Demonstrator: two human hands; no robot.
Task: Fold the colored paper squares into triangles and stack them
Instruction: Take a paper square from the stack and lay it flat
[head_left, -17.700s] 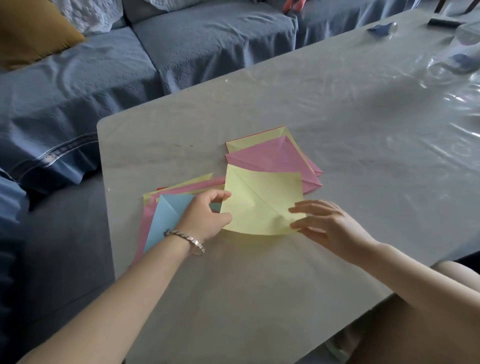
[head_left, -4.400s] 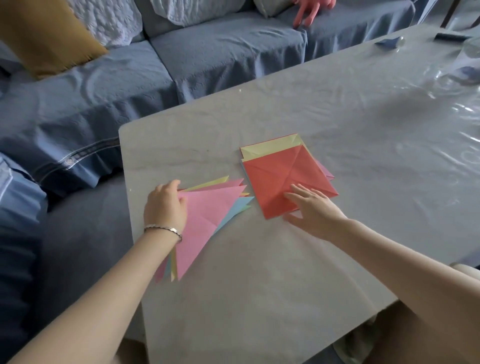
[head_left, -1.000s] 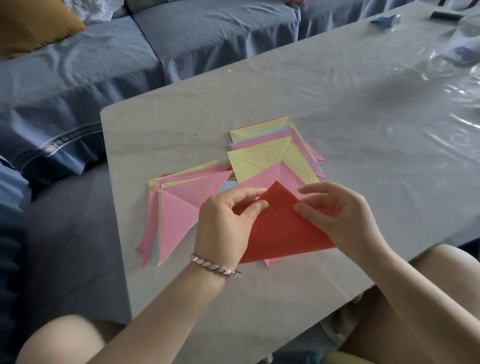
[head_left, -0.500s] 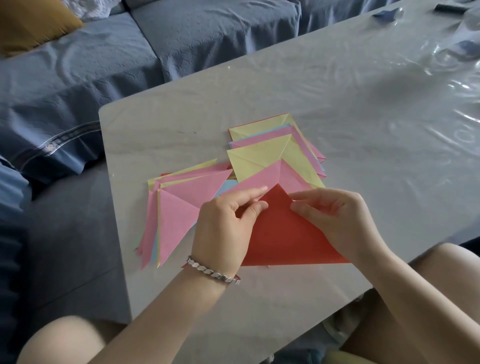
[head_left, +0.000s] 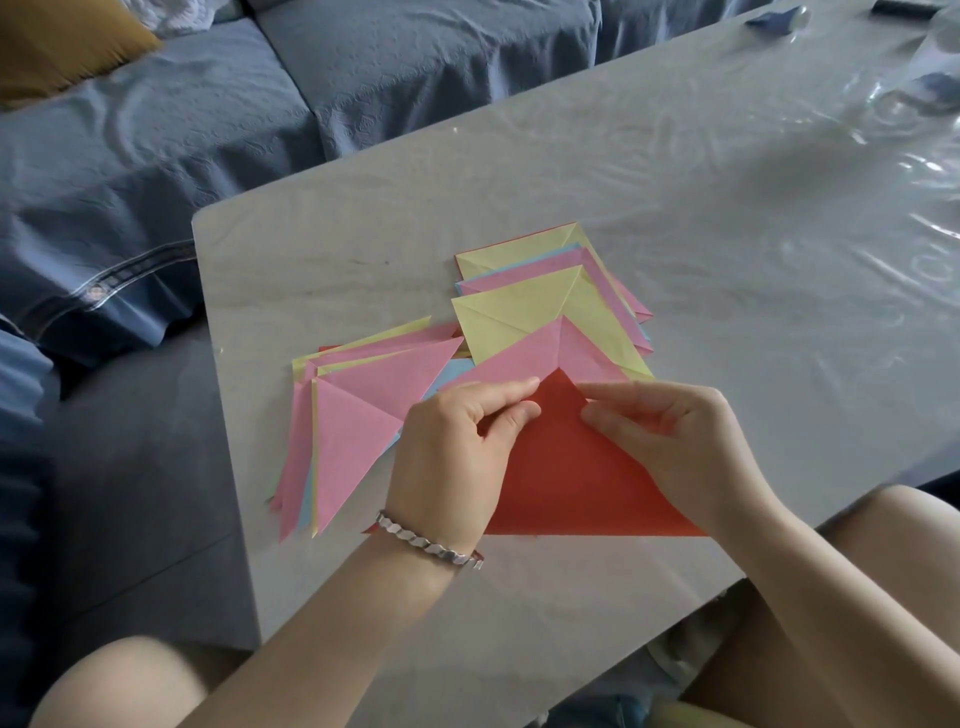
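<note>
A red paper triangle (head_left: 571, 467), one sheet folded corner to corner, lies near the table's front edge. Its long folded side is toward the person and its point faces away. The colour is a flat, deep orange-red, and the two layers meet neatly at the point. Its lower left part is hidden behind the left hand (head_left: 452, 457).

The left hand pinches the paper just left of the point between thumb and forefinger, with the other fingers curled under. The right hand (head_left: 675, 447) grips the right slope near the same point, thumb on top and fingers bent over the edge. Whether the sheet lies fully flat cannot be told.

The point of the triangle overlaps a pile of square sheets (head_left: 524, 312), which is fanned toward the middle of the pale grey table (head_left: 727, 234). A pink sheet is uppermost there, then a yellow one with diagonal creases, with more pink, blue, yellow and red edges beyond.

Toward the table's left edge sits a loose stack of folded triangles (head_left: 358, 415) with a pink one on top. Yellow, blue and pink corners stick out beneath it, and its tips point toward the front-left corner.

A silver bracelet (head_left: 431, 545) circles the left wrist. Wrinkled clear film covers the tabletop. Past the far-left corner is a blue covered sofa (head_left: 156, 156) with a mustard cushion (head_left: 57, 47).
</note>
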